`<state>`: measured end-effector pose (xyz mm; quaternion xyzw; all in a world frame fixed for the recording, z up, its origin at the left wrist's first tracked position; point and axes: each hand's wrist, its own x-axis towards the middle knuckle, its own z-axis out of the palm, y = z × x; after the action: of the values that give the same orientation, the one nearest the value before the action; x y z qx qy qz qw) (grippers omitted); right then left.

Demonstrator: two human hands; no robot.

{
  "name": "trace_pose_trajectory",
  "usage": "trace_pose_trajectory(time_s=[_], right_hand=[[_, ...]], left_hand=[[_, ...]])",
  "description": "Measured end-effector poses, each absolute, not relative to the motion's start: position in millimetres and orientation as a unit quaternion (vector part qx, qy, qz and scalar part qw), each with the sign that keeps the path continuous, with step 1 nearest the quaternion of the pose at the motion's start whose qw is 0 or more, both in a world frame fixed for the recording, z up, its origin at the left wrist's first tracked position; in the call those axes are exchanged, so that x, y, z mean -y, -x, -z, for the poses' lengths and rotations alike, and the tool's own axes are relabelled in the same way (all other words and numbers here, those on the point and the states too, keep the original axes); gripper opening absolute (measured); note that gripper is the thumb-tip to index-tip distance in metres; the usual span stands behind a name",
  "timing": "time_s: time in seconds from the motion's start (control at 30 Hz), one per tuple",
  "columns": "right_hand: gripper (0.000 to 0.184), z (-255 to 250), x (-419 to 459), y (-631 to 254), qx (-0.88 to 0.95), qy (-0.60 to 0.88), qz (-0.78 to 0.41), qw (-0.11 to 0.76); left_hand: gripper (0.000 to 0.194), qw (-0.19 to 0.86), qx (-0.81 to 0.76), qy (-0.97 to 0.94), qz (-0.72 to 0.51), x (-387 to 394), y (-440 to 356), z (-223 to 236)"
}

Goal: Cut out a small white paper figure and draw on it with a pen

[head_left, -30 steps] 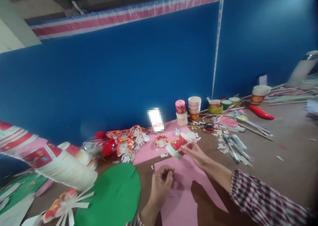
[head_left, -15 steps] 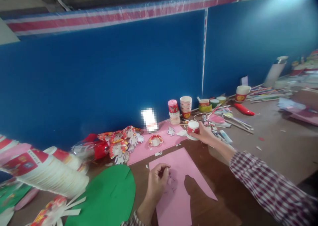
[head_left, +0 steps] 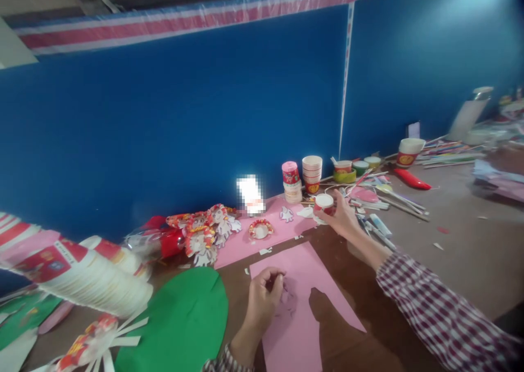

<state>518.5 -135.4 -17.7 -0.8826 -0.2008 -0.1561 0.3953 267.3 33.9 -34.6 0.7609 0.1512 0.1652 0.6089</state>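
Observation:
My left hand (head_left: 265, 293) hovers over a pink paper sheet (head_left: 303, 268), thumb and fingertips pinched together. What they hold, if anything, is too small to make out. Just beside the fingertips, faint dark outlines (head_left: 289, 301) lie in shadow; whether they are drawn on the sheet or belong to a thin cutout I cannot tell. Farther out, my right hand (head_left: 344, 216) is at a small red-and-white paper cup (head_left: 323, 202). Its thumb lies near the front of the cup and its fingers are spread and raised on the right side.
Left are a green paper oval (head_left: 184, 312) and stacked paper cups (head_left: 94, 274). A pink sheet (head_left: 233, 252) at the back bears a ring-shaped ornament (head_left: 261, 229) and cutout figures (head_left: 286, 214). Cup stacks (head_left: 312, 173), tubes and sticks (head_left: 409, 203) stand or lie at right.
My right hand's fingers have loosened and lifted from around the small cup. My left hand keeps its pinch over the pink sheet. The whole view has shifted slightly.

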Motion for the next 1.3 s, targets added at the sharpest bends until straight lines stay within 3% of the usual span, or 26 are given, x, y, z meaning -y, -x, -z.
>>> trace_pose_trajectory(time_s=[0.1,0.4,0.83,1.3], right_hand=[[0.082,14,136,-517,0.208,0.858,0.213,0.418],[0.05,-10,118,-470,0.369,0.797,0.325,0.35],[0.054,-1,74,-415,0.549,0.745,0.226,0.304],[0.048,34,69,-424,0.538,0.765,0.19,0.298]], left_hand=[[0.017,0.613,-0.154,-0.758,-0.162,-33,-268,36],[0.016,0.61,-0.16,-0.758,-0.166,-32,-267,37],[0.017,0.632,-0.16,-0.739,-0.168,-29,-268,36],[0.016,0.645,-0.156,-0.729,-0.164,-28,-268,33]])
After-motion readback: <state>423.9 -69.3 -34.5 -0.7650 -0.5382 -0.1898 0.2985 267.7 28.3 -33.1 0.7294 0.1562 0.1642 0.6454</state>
